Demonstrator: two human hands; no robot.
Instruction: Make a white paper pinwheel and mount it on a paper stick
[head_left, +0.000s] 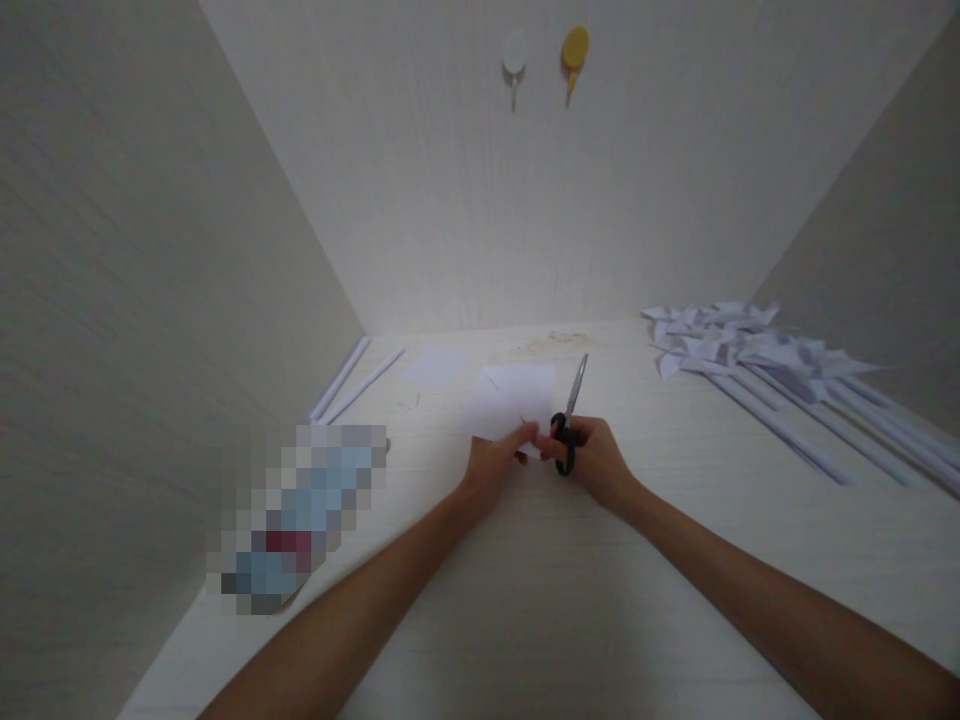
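Note:
My left hand [495, 465] pinches the near edge of a white square paper sheet [510, 398] lying on the pale wooden table [570, 580]. My right hand [596, 460] grips black-handled scissors [571, 405] by the loops, blades closed and pointing away toward the back wall, just right of the sheet. The two hands almost touch at the sheet's near right corner.
A heap of white paper pinwheels on long sticks [757, 355] lies at the right. Two white sticks [352, 380] and a small paper square [433, 366] lie at the back left. A blurred-out object [300, 515] sits at the left. Two hooks [544, 55] hang on the back wall.

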